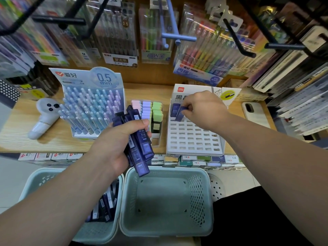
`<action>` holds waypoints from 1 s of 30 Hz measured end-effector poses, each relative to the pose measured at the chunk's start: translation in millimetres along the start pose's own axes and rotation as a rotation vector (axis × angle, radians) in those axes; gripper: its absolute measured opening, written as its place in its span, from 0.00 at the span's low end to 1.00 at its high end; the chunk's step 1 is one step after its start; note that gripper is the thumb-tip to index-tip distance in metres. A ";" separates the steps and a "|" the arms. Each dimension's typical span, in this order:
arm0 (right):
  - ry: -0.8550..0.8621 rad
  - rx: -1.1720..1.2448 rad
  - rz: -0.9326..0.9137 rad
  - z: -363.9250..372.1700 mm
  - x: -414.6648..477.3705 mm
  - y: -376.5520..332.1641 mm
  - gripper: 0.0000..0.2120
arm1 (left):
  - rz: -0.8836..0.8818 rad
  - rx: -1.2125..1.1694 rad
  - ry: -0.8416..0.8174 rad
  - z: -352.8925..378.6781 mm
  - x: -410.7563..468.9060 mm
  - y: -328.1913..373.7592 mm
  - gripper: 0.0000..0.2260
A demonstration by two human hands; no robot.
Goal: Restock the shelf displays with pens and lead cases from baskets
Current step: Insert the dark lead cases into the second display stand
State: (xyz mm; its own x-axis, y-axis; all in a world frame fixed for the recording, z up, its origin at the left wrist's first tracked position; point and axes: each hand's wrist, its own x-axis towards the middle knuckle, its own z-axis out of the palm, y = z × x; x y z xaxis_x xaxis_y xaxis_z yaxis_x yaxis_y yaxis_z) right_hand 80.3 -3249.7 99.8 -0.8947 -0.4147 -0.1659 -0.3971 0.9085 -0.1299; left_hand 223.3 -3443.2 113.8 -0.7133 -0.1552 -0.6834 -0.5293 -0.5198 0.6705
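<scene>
Dark-blue lead cases (pixel 142 150) sit bundled in our left hand (pixel 113 144), which grips them just left of the white display box (pixel 193 139) on the counter (pixel 17 128). Our right hand (pixel 204 109) pinches a single case (pixel 180 114) over the box's top-left slots. Below and left of the box, a green basket (pixel 97 233) holds more cases.

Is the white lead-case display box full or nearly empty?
Nearly empty. One lead case stands in the back row of the display box, the right hand pinches a second there, and the other visible slots are bare.
</scene>
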 end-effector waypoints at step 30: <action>0.201 -0.118 -0.090 25.3 -2.9 -3.0 0.09 | -0.013 -0.015 -0.043 0.6 -1.3 -0.2 0.23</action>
State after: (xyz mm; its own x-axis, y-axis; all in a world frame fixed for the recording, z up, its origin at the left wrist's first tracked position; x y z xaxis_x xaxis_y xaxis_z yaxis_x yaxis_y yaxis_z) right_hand 89.2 -3252.4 75.9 -0.8727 -0.4866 0.0401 -0.4876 0.8729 -0.0187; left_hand 224.1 -3442.4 114.8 -0.7259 -0.1126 -0.6785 -0.5317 -0.5339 0.6574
